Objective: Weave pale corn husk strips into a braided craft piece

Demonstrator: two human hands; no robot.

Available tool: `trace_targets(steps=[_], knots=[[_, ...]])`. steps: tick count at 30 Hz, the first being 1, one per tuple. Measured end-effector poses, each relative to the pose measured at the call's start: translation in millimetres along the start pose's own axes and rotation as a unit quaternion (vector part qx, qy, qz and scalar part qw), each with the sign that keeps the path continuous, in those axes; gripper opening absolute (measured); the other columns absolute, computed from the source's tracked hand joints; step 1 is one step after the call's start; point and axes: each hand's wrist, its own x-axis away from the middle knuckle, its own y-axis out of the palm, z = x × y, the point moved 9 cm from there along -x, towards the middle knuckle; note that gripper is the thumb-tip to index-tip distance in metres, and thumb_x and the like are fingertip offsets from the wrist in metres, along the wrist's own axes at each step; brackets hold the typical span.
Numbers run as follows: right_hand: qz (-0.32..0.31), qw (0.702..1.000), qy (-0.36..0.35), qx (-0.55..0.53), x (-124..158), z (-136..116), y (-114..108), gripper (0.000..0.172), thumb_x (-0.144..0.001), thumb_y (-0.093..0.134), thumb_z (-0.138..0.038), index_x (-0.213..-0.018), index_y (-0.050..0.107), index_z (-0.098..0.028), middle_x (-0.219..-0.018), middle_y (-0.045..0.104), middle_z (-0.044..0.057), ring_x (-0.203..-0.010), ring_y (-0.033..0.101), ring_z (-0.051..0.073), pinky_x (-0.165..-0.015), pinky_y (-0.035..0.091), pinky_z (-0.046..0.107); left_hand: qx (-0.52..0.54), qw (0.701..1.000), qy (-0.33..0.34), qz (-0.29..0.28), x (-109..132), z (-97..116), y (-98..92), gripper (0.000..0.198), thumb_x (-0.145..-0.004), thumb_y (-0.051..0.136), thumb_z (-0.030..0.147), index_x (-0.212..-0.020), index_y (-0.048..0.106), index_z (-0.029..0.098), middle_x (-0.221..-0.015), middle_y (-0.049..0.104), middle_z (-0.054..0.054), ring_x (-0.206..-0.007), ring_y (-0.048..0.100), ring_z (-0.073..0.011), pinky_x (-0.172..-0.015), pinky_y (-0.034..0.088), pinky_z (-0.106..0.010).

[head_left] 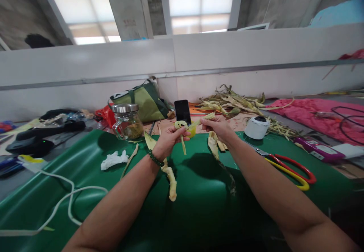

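Both hands are raised over a green mat (85,183), working pale dried husk strips. My left hand (170,137), with a dark bead bracelet at the wrist, is closed on a curled husk strip (181,124) and a longer strip that hangs down to the mat (171,182). My right hand (217,126) pinches the other end of a husk strip (205,118) stretched between the hands. Another husk strip (212,144) dangles below the right hand. Something small and yellow (192,130) shows between the hands.
A black phone (182,111) stands upright behind the hands. A lidded glass jar (127,121), a green bag (145,100), a husk pile (233,103), a white tape roll (256,127), red-and-yellow scissors (290,167), crumpled tissue (114,159), a white cord (61,202) and pink cloth (309,111) surround them.
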Motion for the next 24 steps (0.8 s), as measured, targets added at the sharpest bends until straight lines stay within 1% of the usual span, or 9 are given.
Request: trace_targets(steps=[6,8,10,12,13,15,18,20,24], knots=[[0.040,0.999,0.001,0.037,-6,2,-17,0.031,-0.058,0.073,-0.045,-0.059,0.064,-0.015,-0.053,0.057,0.000,-0.046,0.045,0.008,-0.047,0.035,0.024,-0.022,1.000,0.022,-0.003,-3,3,-5.6,0.030,-0.061,0.080,0.035,-0.066,0.062,0.011,-0.065,0.070,-0.005,-0.052,0.062,-0.0113,-0.051,0.046,-0.021],[0.095,0.986,-0.071,0.113,-4,-13,-28,0.030,-0.063,0.070,-0.044,-0.071,0.067,-0.016,-0.063,0.062,0.002,-0.056,0.051,0.012,-0.054,0.039,0.026,-0.042,0.999,0.024,-0.011,-2,3,-4.2,0.029,-0.061,0.080,0.034,-0.069,0.064,0.011,-0.065,0.070,-0.005,-0.054,0.063,-0.0123,-0.053,0.047,-0.022],[0.141,0.949,-0.179,0.219,4,-35,-29,0.028,-0.071,0.064,-0.044,-0.078,0.069,-0.017,-0.077,0.066,0.006,-0.073,0.056,0.017,-0.066,0.042,0.030,-0.068,0.997,0.032,-0.029,0,2,0.9,0.028,-0.061,0.079,0.034,-0.074,0.066,0.012,-0.066,0.071,-0.004,-0.056,0.065,-0.0134,-0.055,0.048,-0.022],[0.111,0.918,-0.226,0.307,9,-43,-15,0.034,-0.080,0.054,-0.046,-0.071,0.070,-0.017,-0.080,0.067,0.008,-0.081,0.058,0.019,-0.075,0.042,0.033,-0.098,0.993,0.047,-0.050,0,1,7.5,0.026,-0.063,0.078,0.033,-0.074,0.067,0.012,-0.067,0.071,-0.004,-0.057,0.065,-0.0145,-0.056,0.049,-0.024],[0.067,0.918,-0.210,0.330,8,-38,-5,0.042,-0.084,0.048,-0.048,-0.065,0.069,-0.016,-0.075,0.067,0.008,-0.078,0.058,0.019,-0.076,0.041,0.033,-0.116,0.990,0.056,-0.060,1,0,10.7,0.024,-0.064,0.077,0.032,-0.072,0.067,0.013,-0.067,0.071,-0.004,-0.057,0.065,-0.0149,-0.056,0.050,-0.025],[-0.041,0.934,-0.127,0.332,6,-16,14,0.054,-0.086,0.041,-0.054,-0.057,0.066,-0.016,-0.061,0.063,0.006,-0.064,0.056,0.017,-0.068,0.041,0.031,-0.160,0.981,0.074,-0.076,1,-2,17.1,0.019,-0.066,0.074,0.030,-0.069,0.067,0.013,-0.065,0.070,-0.004,-0.055,0.064,-0.0153,-0.056,0.049,-0.025],[-0.165,0.955,-0.034,0.242,12,8,38,0.050,-0.077,0.051,-0.059,-0.055,0.063,-0.015,-0.053,0.055,0.000,-0.054,0.049,0.013,-0.055,0.036,0.026,-0.213,0.967,0.082,-0.115,4,-7,27.8,0.015,-0.069,0.071,0.027,-0.066,0.068,0.013,-0.065,0.070,-0.004,-0.056,0.064,-0.0154,-0.058,0.050,-0.026],[-0.174,0.970,-0.023,0.171,13,9,42,0.042,-0.070,0.061,-0.055,-0.058,0.063,-0.015,-0.054,0.055,-0.001,-0.054,0.048,0.011,-0.053,0.034,0.024,-0.221,0.962,0.071,-0.143,7,-11,33.6,0.014,-0.070,0.070,0.027,-0.069,0.070,0.013,-0.066,0.071,-0.004,-0.057,0.065,-0.0153,-0.059,0.050,-0.026],[-0.092,0.991,-0.029,0.087,7,4,30,0.034,-0.066,0.067,-0.049,-0.064,0.068,-0.014,-0.060,0.059,0.000,-0.059,0.050,0.011,-0.057,0.038,0.025,-0.201,0.963,0.028,-0.177,11,-17,38.3,0.019,-0.069,0.072,0.031,-0.073,0.070,0.013,-0.069,0.072,-0.005,-0.055,0.064,-0.0138,-0.057,0.049,-0.023]])
